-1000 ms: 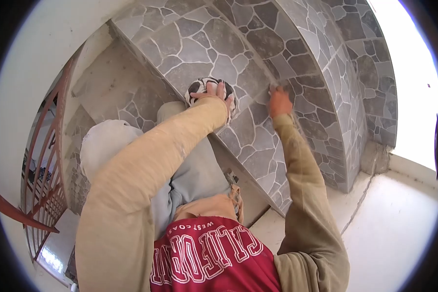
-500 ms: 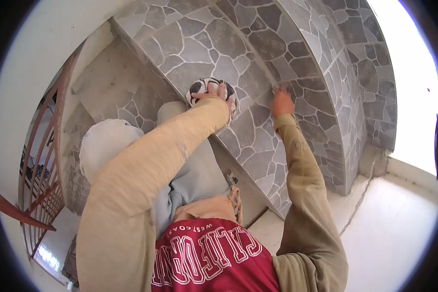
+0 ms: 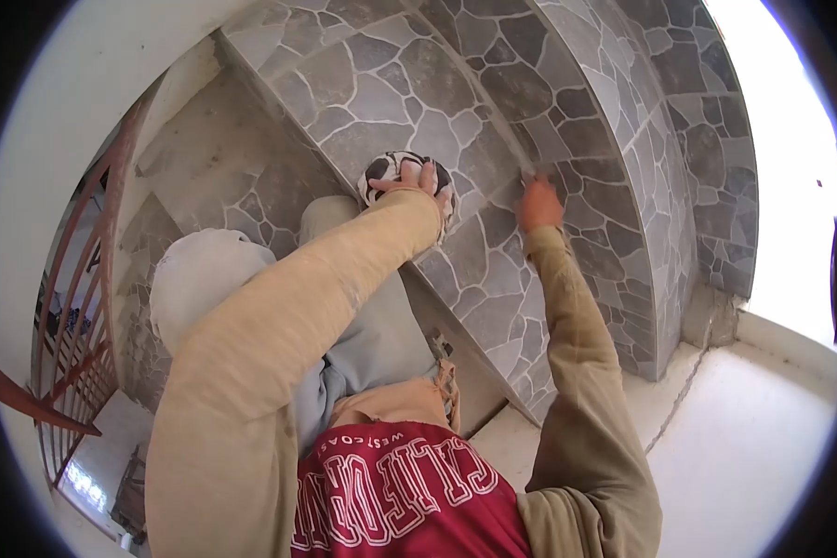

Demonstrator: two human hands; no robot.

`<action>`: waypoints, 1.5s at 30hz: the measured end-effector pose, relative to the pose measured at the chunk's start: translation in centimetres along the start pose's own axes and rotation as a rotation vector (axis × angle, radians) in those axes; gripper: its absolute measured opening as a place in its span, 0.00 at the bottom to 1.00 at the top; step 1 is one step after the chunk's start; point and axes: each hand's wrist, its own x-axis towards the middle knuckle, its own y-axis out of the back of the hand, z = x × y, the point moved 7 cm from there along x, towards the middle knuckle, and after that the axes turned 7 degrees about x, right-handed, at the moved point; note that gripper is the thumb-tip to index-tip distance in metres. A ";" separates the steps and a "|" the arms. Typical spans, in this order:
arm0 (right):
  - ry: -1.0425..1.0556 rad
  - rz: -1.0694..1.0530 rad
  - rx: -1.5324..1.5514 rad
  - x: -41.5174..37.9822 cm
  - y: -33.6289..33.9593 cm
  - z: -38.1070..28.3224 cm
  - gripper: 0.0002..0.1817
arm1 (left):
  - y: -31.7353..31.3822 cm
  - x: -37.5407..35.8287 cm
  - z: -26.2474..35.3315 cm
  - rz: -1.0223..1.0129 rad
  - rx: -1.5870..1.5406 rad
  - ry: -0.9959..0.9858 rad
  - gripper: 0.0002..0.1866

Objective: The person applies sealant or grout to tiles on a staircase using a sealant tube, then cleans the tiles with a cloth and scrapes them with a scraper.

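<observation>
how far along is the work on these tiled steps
Looks done: the grey stone-patterned tiled step is laid, pale lines showing between its shapes.

In hand: the bare left hand rests, fingers spread, on a black-and-white cloth bundle; the bare right hand is at the step's inner corner, and whether it holds anything is unclear.

Perhaps left: the dusty lower step, its pattern partly hidden by dull film.

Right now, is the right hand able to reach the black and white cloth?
Probably yes: only bare tile lies between the right hand and the cloth, though the left hand covers part of its top.
</observation>
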 end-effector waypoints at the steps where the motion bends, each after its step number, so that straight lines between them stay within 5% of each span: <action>1: -0.010 -0.013 -0.008 0.7 -0.5 0.6 0.20 | -0.1 0.2 -0.1 0.004 -0.022 0.000 0.32; 14: 0.009 -0.088 0.013 -0.5 -0.8 1.3 0.23 | -0.4 0.7 0.1 0.049 0.002 0.028 0.28; 18: 0.008 -0.027 0.045 1.3 -0.2 2.3 0.21 | -0.5 0.9 0.0 0.008 0.018 0.024 0.36; 20: -0.066 -0.101 0.122 1.4 -0.6 3.3 0.18 | -0.2 0.0 0.7 0.048 0.022 0.025 0.31; 24: -0.019 -0.050 0.092 0.1 0.3 1.0 0.17 | 0.3 -0.2 -0.3 0.050 0.001 0.030 0.32; 26: 0.207 0.032 0.035 -0.9 -0.2 -0.3 0.15 | -0.2 0.1 -0.2 0.025 0.016 -0.004 0.33; 29: -0.004 -0.031 0.006 2.8 -2.1 3.5 0.14 | -0.1 -0.1 0.1 0.036 0.022 0.014 0.33; 35: 0.075 0.011 0.021 2.1 -1.3 2.8 0.12 | -0.3 -0.4 0.0 0.009 0.008 0.002 0.33; 45: 0.154 0.016 0.049 2.3 -0.5 2.4 0.19 | -0.4 0.7 0.1 0.050 0.035 0.009 0.30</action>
